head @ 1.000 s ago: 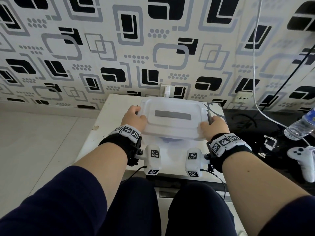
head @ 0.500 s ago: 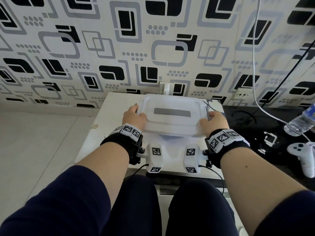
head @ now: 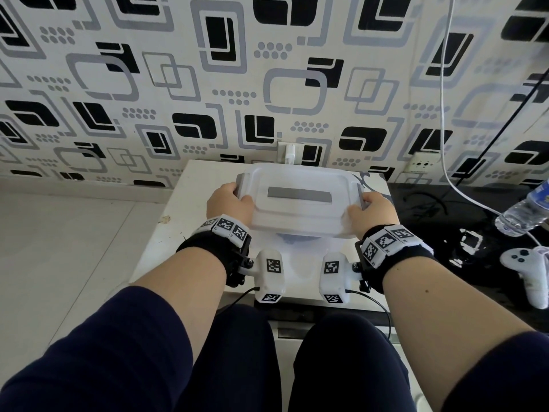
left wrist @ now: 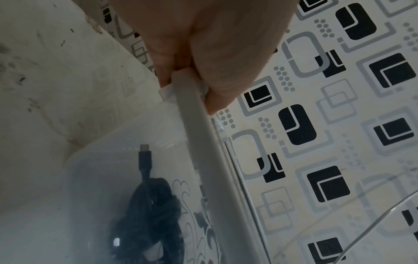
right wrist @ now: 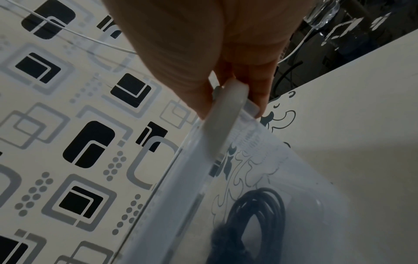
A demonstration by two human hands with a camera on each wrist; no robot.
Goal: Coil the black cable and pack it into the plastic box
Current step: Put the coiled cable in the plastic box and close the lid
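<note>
Closing the plastic box (head: 300, 200) on the white table (head: 193, 185). The left hand (head: 228, 205) and right hand (head: 370, 212) hold opposite short ends of the box, each pinching a grey side latch: in the left wrist view the left fingers (left wrist: 217, 53) and thumb close around the near end of the left latch (left wrist: 196, 114), and in the right wrist view the right fingers (right wrist: 176, 62) and thumb likewise clamp the right latch (right wrist: 222, 117). The symmetric hold probably serves to press both clips onto the lid (head: 300, 185) evenly while keeping the light box from sliding; whether either latch has fully snapped home cannot be told. The black cable (left wrist: 149, 205) lies inside the box, between the two hands and below the lid, seen through the translucent wall as a bundled coil with one plug end (left wrist: 144, 153) pointing towards the left hand's fingers; the right wrist view shows its loops (right wrist: 260, 214) just below the right latch. Coiling and packing therefore appear done, with only securing of the lid remaining. Off to the right hand's outer side, well apart, lie a water bottle (head: 523, 212) and a white game controller (head: 528, 272), which have no part in the task.
</note>
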